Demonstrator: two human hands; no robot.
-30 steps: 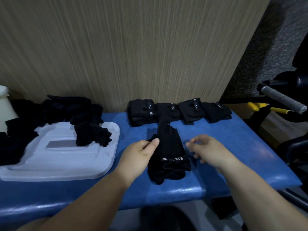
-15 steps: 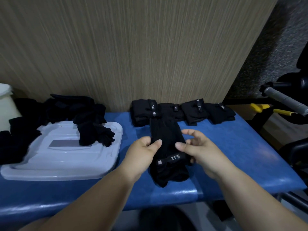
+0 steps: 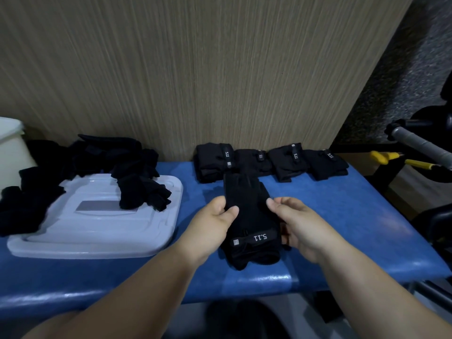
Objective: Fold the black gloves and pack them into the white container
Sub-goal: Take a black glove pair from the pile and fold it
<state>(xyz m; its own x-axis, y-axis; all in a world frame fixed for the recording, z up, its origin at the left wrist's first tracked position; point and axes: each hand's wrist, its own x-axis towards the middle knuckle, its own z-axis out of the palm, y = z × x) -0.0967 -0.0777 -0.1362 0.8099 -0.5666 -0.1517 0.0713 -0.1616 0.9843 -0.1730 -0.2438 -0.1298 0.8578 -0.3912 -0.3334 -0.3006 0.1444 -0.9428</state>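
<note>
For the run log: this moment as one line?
left hand: grips glove, left edge | right hand: grips its right edge | folded gloves: row at wall | white lid: loose gloves on it

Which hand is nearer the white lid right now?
Left. The left hand grips the glove at its left edge, just right of the white lid; the right hand holds the opposite edge, farther off.

Place: looked like a gym, perhaps.
Signs: blue padded bench (image 3: 342,216), knurled grey bar (image 3: 420,145), speckled floor (image 3: 403,77), wood-grain wall panel (image 3: 220,69).
</note>
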